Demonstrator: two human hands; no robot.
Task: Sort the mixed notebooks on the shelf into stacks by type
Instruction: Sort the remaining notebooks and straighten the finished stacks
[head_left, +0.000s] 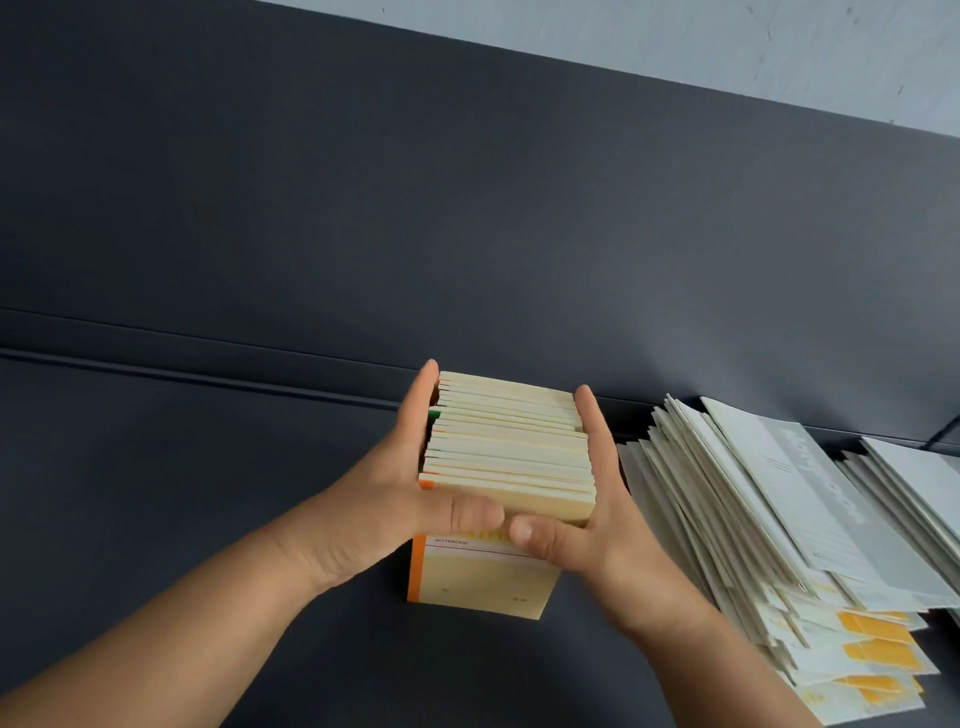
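The left hand (379, 499) and right hand (597, 540) clamp the notebook stack (509, 452) on the shelf (208, 493), fingers (421, 400) pressed together along its sides.

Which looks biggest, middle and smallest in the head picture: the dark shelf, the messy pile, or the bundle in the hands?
Largest to smallest:
dark shelf
messy pile
bundle
The pile runs off the picture's edge.
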